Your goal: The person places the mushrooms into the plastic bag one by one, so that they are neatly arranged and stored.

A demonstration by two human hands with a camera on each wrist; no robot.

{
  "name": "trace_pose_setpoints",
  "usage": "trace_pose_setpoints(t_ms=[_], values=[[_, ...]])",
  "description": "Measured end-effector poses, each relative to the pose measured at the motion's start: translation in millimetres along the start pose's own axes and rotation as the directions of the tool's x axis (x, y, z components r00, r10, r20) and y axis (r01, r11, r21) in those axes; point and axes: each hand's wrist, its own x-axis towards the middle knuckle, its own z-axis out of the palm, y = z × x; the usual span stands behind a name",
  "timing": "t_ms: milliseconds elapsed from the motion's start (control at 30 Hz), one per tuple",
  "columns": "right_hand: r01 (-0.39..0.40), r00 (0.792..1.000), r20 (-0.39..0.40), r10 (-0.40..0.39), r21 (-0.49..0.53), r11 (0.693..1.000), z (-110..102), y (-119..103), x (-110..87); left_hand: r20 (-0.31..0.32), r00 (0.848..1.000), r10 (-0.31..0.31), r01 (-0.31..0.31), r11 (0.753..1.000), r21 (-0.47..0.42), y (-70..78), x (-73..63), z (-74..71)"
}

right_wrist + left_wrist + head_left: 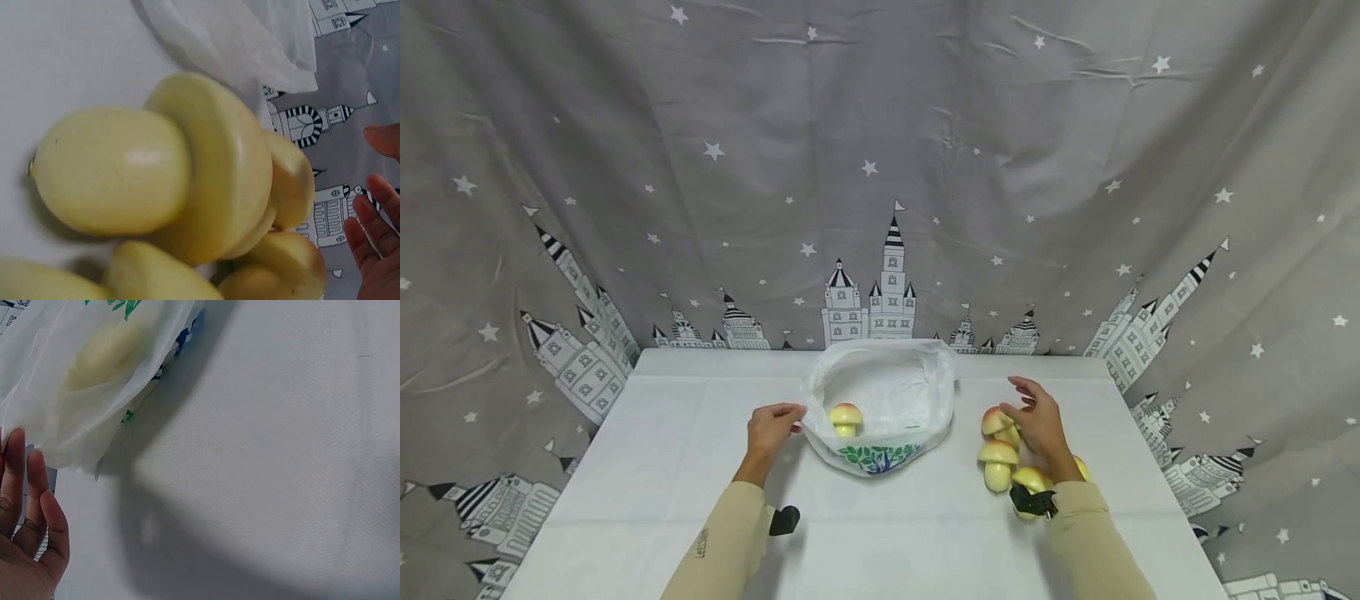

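Note:
A white plastic bag [934,429] with a green leaf print lies with its mouth wide, and one yellow toy mushroom [846,423] with a reddish cap sits inside. My left hand [767,433] pinches the bag's left rim; its fingertips show at the thin plastic in the left wrist view, the thumb hidden. To the right of the bag, my right hand [1040,423] is over a cluster of toy mushrooms [997,462], fingers spread and holding nothing. The right wrist view shows a mushroom [119,169] lying on its side, with the right hand [381,250] beyond the group.
A white-covered table [865,546] bears everything. Behind it hangs a grey curtain [865,100] printed with castles and stars. Another mushroom [1082,468] peeks out beside the right forearm, and one more [1032,477] lies by the dark wrist camera [1032,502].

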Motion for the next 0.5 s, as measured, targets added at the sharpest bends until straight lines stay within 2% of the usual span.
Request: trace_pose_setpoints(t_ms=[200, 500], values=[[0.000, 1.000, -0.007, 0.000, -0.004, 1.000, -9.4, 8.5, -1.6, -0.006, 1.000, -0.008, 0.008, 1.000, 0.006, -0.7, -0.5, -0.8], [-0.041, 0.999, 0.013, 0.043, -0.099, 0.994, -16.0, 22.4, -5.3, -0.009, 1.000, -0.020, 0.021, 1.000, 0.020, -3.8, -0.1, -2.3]])
